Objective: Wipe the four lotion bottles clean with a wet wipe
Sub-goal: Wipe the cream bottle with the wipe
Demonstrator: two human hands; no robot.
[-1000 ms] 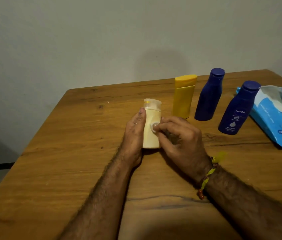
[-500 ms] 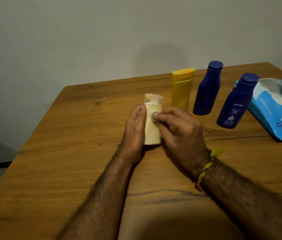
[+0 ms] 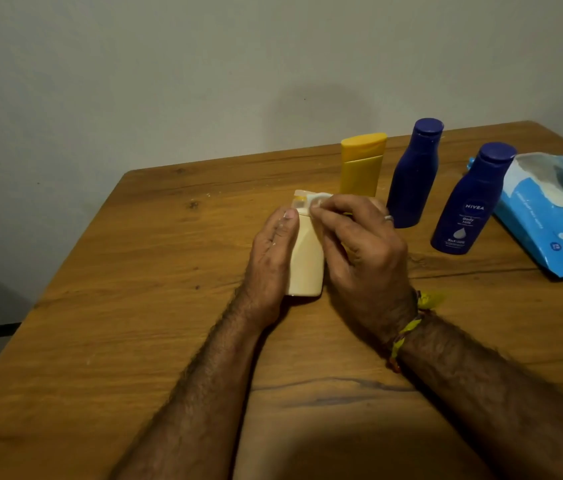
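On the brown wooden table (image 3: 134,323), a small cream plastic lotion bottle (image 3: 306,261) is standing upright between the two hands. The left hand (image 3: 271,261) is cupping its left side, thumb lying straight along the bottle. The right hand (image 3: 359,251) is curling its fingers round a small white wet wipe (image 3: 318,200) and pressing it against the clear cap at the bottle's top. Behind them, a yellow flip-cap bottle (image 3: 361,164) is standing upright, with a dark blue round-capped bottle (image 3: 413,174) just beside it on the right and a second dark blue bottle marked NIVEA (image 3: 470,202) near that one. A light blue wet-wipe pack (image 3: 557,220) is lying open just right of the NIVEA bottle, white wipes showing inside
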